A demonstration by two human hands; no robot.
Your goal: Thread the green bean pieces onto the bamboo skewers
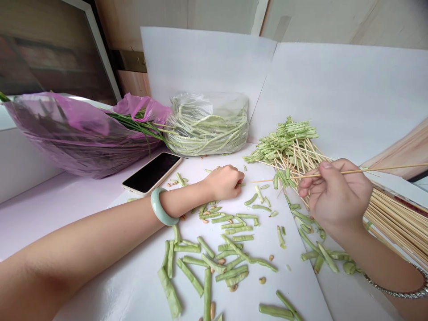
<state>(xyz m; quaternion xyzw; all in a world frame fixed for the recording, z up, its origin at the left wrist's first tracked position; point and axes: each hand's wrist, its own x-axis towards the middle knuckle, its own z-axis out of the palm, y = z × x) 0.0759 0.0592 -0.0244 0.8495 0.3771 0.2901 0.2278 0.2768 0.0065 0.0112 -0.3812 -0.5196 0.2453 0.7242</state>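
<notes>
My right hand (337, 196) is closed around a thin bamboo skewer (394, 168), which lies nearly level with its tip pointing left. Short green bean pieces (284, 178) show along the skewer in front of the fingers; I cannot tell whether all are threaded on it. Left of the tip, my left hand (224, 183) is curled closed low over the white table, its fingertips turned away from view. A bit of green shows beside those fingers, but what they hold is hidden. Cut bean pieces (207, 256) and a few tan seeds (262, 280) lie scattered below the hands.
Filled bean skewers (289, 138) are heaped at the back right. Loose bamboo skewers (401, 218) lie at the right edge. A phone (152, 171) rests left of centre. Behind it stand a purple bag (83, 133) and a clear bag of long beans (210, 129), against white boards (207, 62).
</notes>
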